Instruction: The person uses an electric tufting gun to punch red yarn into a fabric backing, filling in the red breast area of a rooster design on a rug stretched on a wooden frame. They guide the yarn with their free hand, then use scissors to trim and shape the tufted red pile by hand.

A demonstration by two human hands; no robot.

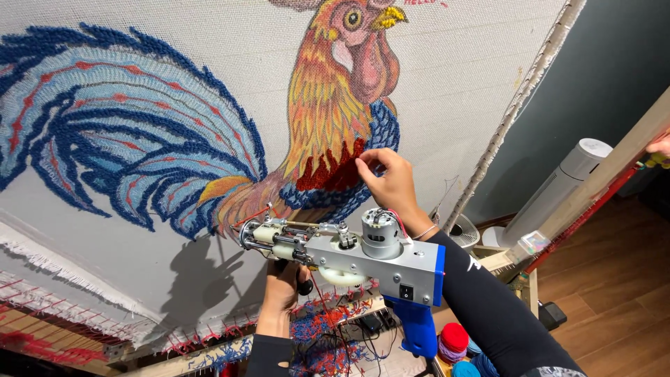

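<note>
A white cloth (pixel 460 77) stretched on a frame shows a tufted rooster (pixel 321 105) with a blue tail. My right hand (pixel 392 183) reaches up to the cloth, fingertips pinched at the edge of the red tufted patch (pixel 328 174) on the rooster's breast. My left hand (pixel 281 293) grips the black front handle under a silver tufting gun (pixel 380 262), whose needle end points left, close to the cloth. The gun's blue rear grip (pixel 419 328) hangs free. Red yarn runs down from the gun.
Yarn balls (pixel 453 340) in red, purple and blue sit low right. A white tower fan (pixel 558 192) stands by the dark wall. A wooden frame beam (pixel 614 167) slants at right, with another hand (pixel 659 145) on it. Loose yarn scraps (pixel 328 335) lie below the cloth.
</note>
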